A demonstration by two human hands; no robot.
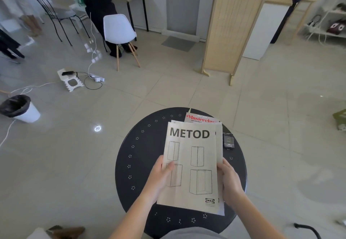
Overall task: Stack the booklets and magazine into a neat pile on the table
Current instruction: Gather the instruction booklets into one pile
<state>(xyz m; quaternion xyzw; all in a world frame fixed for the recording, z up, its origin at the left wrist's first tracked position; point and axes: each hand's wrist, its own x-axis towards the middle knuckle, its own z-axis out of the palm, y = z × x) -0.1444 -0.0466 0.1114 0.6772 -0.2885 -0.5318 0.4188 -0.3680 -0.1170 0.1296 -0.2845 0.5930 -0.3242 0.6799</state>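
Left hand [159,179] and right hand [229,180] pinch METOD booklet [192,164] edges; thin, floppy paper, best squared from the sides.

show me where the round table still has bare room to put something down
The widest bare patch of the black round table lies left of the METOD booklet. The right is crowded: the right hand, a small dark device. The magazine fills the far edge.

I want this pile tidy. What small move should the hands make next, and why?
Probably nudge the top booklet right and square it: both the left hand and right hand grip its sides, while lower booklets' edges and the magazine peek out.
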